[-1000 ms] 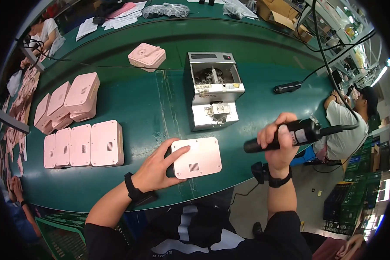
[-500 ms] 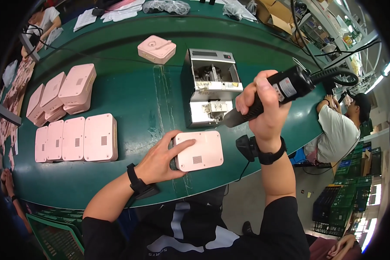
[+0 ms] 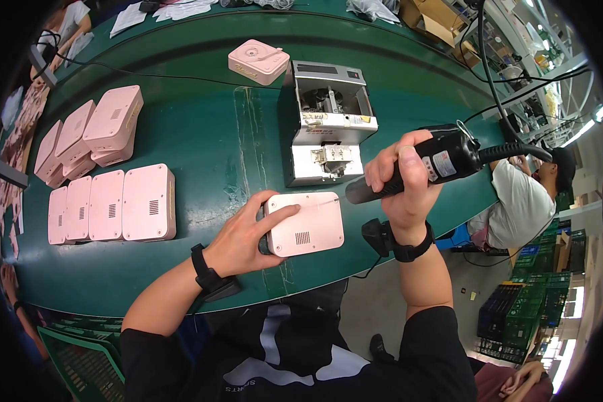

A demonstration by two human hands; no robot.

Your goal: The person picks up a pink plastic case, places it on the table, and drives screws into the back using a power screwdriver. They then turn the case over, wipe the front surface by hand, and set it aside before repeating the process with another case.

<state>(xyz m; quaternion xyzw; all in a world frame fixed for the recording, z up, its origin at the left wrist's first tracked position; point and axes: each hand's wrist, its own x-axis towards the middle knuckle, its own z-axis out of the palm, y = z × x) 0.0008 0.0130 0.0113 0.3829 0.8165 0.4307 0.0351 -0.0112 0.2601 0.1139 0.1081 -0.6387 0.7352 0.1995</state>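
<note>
A pink plastic case (image 3: 306, 231) lies vented face up on the green table, corner screw holes showing. My left hand (image 3: 242, 234) grips its left side, thumb underneath the near edge and index finger stretched over the top face. In my right hand (image 3: 409, 174) is a black electric screwdriver (image 3: 442, 155), its cable trailing right. The screwdriver is tilted, nose toward the case's far right corner; a thin bit seems to reach over that corner, but contact is unclear. Just beyond the case stands a grey and black screw feeder (image 3: 328, 124).
Several pink cases stand in a near row (image 3: 147, 201) and a stacked far group (image 3: 114, 124) at the left. Another pink case (image 3: 258, 61), round dial upward, sits beyond. A co-worker (image 3: 526, 194) sits at the right; green crates (image 3: 526, 315) stand on the floor.
The screwdriver has swung to a flatter tilt, its nose now at the case's far right corner. My left hand keeps its hold on the case. The whole view has shifted slightly.
</note>
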